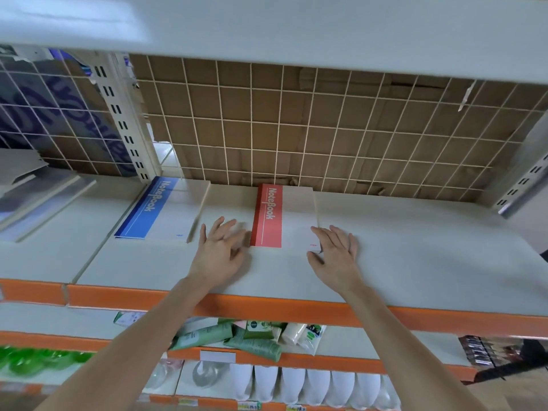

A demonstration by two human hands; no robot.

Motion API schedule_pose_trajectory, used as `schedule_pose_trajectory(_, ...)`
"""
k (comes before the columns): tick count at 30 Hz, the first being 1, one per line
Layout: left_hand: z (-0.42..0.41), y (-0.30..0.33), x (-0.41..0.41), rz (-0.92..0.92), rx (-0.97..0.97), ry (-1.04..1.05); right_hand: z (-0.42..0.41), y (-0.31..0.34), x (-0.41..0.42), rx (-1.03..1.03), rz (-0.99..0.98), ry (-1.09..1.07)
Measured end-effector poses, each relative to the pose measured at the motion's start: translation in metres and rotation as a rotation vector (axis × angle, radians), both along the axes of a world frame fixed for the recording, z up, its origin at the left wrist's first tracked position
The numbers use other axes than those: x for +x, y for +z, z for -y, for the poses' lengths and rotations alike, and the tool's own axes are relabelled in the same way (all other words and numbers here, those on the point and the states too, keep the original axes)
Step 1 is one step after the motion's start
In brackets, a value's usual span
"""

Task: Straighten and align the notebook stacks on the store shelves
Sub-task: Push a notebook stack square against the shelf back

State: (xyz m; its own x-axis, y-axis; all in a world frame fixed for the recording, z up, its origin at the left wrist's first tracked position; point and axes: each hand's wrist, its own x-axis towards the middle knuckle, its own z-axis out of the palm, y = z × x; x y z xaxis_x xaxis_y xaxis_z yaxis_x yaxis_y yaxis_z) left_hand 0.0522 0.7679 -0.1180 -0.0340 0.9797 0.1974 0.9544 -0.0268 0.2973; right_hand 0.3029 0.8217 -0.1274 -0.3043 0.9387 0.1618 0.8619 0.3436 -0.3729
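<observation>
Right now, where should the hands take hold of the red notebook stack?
By its two long sides near the front corners, one of the hands coming in from each side: the red stack lies flat, its short end facing forward.

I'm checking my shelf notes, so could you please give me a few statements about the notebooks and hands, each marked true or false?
1. The red notebook stack lies between the two hands. True.
2. The left hand grips the blue notebook stack. False: it lies open on the shelf, between the two stacks.
3. The right hand touches the red stack's near right corner. True.
4. The blue stack lies right of the red one. False: it lies left.
5. Cardboard shows behind the wire grid. True.
</observation>
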Motion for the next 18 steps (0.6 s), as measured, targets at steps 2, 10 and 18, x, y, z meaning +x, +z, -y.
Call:
schedule_pose_trajectory(2, 0.008, 0.006, -0.007, 0.014, 0.106, 0.000, 0.001, 0.003, 0.002, 0.026, 0.005, 0.002)
schedule_pose_trajectory(10, 0.046, 0.030, -0.079, -0.027, 0.157, 0.048, 0.008, 0.035, -0.046, 0.143, -0.097, 0.100)
schedule_pose_trajectory(18, 0.083, 0.068, -0.195, -0.230, 0.206, 0.089, 0.021, 0.066, -0.181, 0.243, -0.107, 0.256)
